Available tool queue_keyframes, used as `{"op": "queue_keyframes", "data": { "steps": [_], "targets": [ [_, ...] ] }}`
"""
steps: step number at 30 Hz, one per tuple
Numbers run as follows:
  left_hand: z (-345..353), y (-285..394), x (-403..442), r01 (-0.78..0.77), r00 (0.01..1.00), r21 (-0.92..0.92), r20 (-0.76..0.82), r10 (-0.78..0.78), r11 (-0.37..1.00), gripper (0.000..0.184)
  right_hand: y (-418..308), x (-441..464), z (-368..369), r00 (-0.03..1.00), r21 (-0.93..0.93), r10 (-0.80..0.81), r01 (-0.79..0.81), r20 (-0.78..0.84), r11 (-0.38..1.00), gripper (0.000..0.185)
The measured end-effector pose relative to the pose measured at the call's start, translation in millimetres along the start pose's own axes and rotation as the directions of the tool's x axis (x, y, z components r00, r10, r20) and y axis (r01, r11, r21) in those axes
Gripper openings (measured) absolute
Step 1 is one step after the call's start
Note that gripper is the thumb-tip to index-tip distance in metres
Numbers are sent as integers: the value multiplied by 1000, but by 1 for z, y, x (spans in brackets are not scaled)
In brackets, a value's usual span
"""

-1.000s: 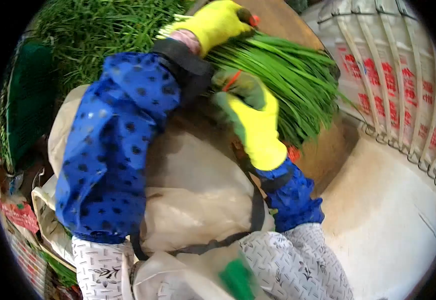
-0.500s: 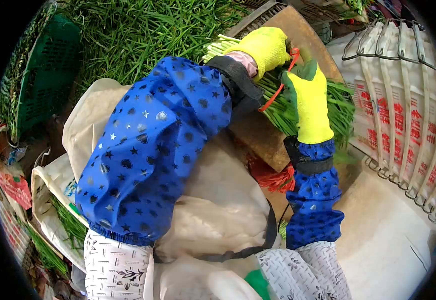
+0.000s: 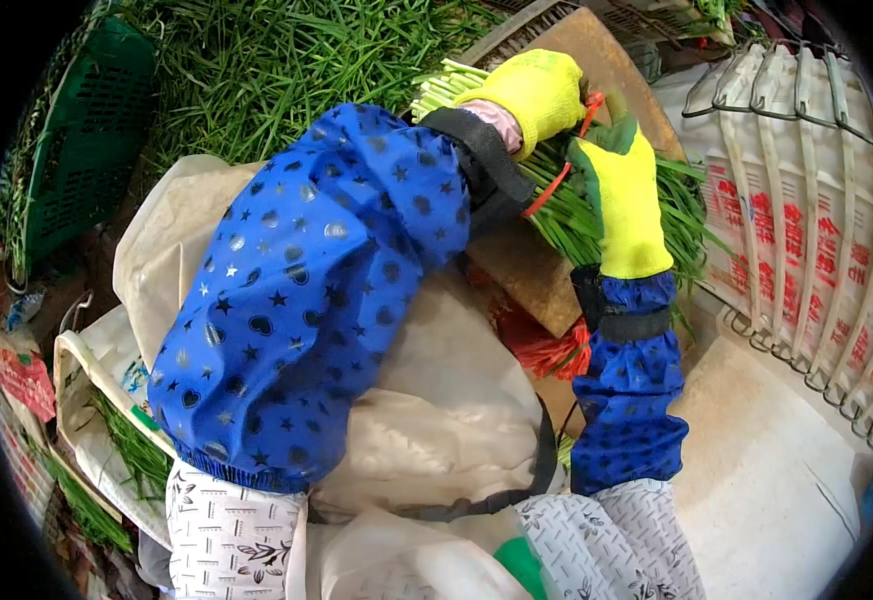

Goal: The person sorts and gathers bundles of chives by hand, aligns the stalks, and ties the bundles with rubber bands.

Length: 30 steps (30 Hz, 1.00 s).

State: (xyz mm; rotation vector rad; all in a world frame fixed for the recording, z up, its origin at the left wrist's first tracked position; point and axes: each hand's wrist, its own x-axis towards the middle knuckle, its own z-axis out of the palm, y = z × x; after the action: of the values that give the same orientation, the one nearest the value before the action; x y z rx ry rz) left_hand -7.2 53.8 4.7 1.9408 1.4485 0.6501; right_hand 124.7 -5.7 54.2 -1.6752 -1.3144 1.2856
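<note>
A bundle of long green stalks, which look like chives, lies across a brown board. Its pale cut ends stick out past my left hand, whose yellow glove curls over the top of the bundle. A thin red tie runs across the stalks between my two hands. My right hand, in a yellow glove with a dark green palm, is closed at the tie, just right of my left hand. Its fingertips are partly hidden, so the exact grip on the tie is unclear.
Loose green leaves heap up at the back. A green plastic basket stands at the left, above a white crate. More red ties hang below the board. A white rack with red lettering is at the right.
My hands stay at the bundle and the red tie. The right hand's fingers have shifted slightly upward, and the leaf ends on the right have settled from a blur.
</note>
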Motion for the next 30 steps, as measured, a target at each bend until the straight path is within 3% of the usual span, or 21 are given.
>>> {"op": "queue_keyframes", "data": {
  "steps": [3,6,11,12,14,15,18,19,22,25,27,28,30],
  "targets": [
    [-4,-1,-4,-64,997,-66,45,67,996,24,6,9,-2,1000,-57,-5,4,-22,998,82],
    [-12,-7,-7,-138,987,-103,74,146,985,24,2,8,0,1000,23,10,-9,-21,1000,82],
    [-10,-23,-2,-123,964,-423,165,209,898,23,3,9,-2,1000,5,7,-7,-15,1000,78],
    [-6,-31,4,-302,940,-287,69,334,909,24,5,10,-3,1000,6,13,-13,-8,1000,77],
    [1,-42,11,-588,806,40,-57,589,808,25,14,17,-3,997,-80,-83,83,-5,993,75],
    [-16,-22,0,-198,960,-354,118,253,914,29,14,17,-3,995,-102,-98,97,-8,990,74],
    [-20,-7,-9,-19,984,-369,156,82,929,32,3,10,4,997,-125,-75,71,-32,990,72],
    [-17,-11,-8,-59,987,-397,115,114,916,39,6,10,5,991,-71,-128,125,-40,990,72],
    [-10,-15,-4,-96,989,-341,75,128,935,39,5,9,4,996,-192,-78,69,-40,979,72],
    [-7,-15,-5,-72,991,-264,92,99,962,28,2,6,7,993,-128,-112,108,-28,986,71],
    [-8,-12,-13,-118,990,-255,50,135,960,26,-8,-17,12,979,-124,-169,155,-110,980,61],
    [-12,-12,-13,-145,988,-245,17,154,959,26,-16,-32,15,967,-125,-209,192,-146,973,57],
    [-11,-11,-17,-93,996,-235,-31,89,968,23,-12,-66,20,832,-374,-530,445,-163,814,36]
  ]
}}
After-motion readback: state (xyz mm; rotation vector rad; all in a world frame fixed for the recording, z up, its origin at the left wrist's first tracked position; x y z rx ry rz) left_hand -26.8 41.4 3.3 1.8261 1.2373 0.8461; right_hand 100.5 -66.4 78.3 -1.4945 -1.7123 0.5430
